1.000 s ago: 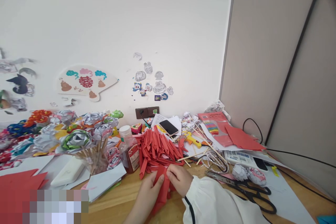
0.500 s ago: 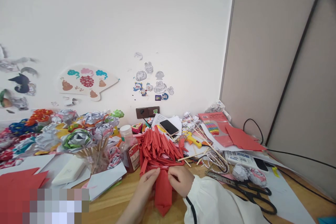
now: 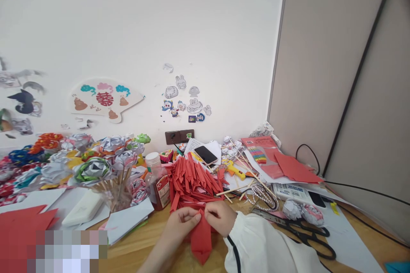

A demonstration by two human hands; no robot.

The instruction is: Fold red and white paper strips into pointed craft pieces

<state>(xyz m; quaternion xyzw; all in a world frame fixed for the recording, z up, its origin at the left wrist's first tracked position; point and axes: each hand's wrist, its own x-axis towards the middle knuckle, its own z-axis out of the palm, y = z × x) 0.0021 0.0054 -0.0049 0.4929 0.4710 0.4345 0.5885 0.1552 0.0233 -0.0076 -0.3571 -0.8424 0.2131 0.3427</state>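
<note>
A strip of folded red paper [image 3: 201, 239] with a pointed near end hangs between my two hands over the wooden table. My left hand [image 3: 183, 223] pinches its upper left edge between thumb and fingers. On the other side, my right hand [image 3: 221, 217] has its fingers curled closed on the upper right edge. The paper's far end now comes to a small point between my fingertips. Just beyond my hands lies a heap of folded red paper pieces [image 3: 192, 177].
Left stand a jar [image 3: 158, 185], a cup of wooden sticks [image 3: 113, 192] and many paper flowers [image 3: 94, 169]. Right lie black scissors [image 3: 309, 232], a bead string [image 3: 262, 198] and a yellow glue gun [image 3: 236, 169]. A phone [image 3: 206, 155] rests behind the heap.
My left thumb has shifted right and closer, over the paper's upper part. The paper's far end has gone from a wide edge to a narrow point. My right hand has hardly moved.
</note>
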